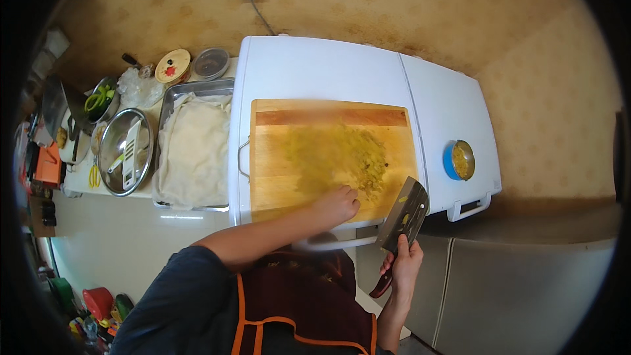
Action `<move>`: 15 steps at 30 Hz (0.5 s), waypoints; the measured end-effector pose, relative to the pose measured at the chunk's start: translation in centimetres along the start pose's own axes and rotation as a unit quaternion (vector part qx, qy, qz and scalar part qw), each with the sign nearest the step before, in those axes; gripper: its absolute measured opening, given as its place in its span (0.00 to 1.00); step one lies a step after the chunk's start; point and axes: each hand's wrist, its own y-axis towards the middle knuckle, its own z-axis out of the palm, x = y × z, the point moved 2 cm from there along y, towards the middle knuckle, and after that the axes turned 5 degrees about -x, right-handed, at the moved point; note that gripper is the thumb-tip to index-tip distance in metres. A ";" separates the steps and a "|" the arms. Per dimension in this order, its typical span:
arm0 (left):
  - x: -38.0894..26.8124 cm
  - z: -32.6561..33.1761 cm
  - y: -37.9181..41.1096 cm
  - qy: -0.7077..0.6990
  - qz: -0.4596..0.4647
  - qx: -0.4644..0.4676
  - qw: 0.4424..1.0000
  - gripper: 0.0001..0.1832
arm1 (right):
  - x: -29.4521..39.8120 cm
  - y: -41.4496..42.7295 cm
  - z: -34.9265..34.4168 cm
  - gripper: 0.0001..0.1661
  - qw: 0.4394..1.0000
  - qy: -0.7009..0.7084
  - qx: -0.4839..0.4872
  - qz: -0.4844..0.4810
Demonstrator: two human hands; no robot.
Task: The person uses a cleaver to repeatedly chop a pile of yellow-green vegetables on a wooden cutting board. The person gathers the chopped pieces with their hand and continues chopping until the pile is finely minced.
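My right hand grips the dark red handle of a cleaver, held tilted up off the front right corner of the wooden cutting board. Bits of green-yellow vegetable cling to the cleaver's blade. Over the board's front edge, my left hand has its fingers curled. Whether it holds anything is hidden. Finely chopped yellow-green vegetable is spread over the board's middle and right, partly blurred in the picture. The board lies on a white chest freezer.
A small blue bowl of chopped yellow pieces stands on the freezer's right part. On the left are a metal tray with cloth-covered contents, a steel bowl holding a white thermometer, and yellow scissors. A freezer handle juts out front right.
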 end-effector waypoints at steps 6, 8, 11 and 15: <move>4.2 -3.1 -3.5 -0.045 -0.154 -0.128 0.979 0.05 | 1.7 1.8 1.9 0.15 0.998 -0.024 0.053 -0.019; 4.4 -5.7 -3.1 -0.011 -0.162 -0.042 0.986 0.09 | 1.8 2.1 1.8 0.15 0.998 -0.034 0.056 -0.018; 5.1 -7.2 -2.6 0.010 -0.161 -0.025 0.987 0.21 | 2.8 2.8 2.3 0.15 0.995 -0.058 0.077 -0.009; 4.9 -7.6 -2.1 -0.013 -0.140 0.053 0.989 0.45 | 2.9 3.2 2.5 0.16 0.993 -0.077 0.094 0.001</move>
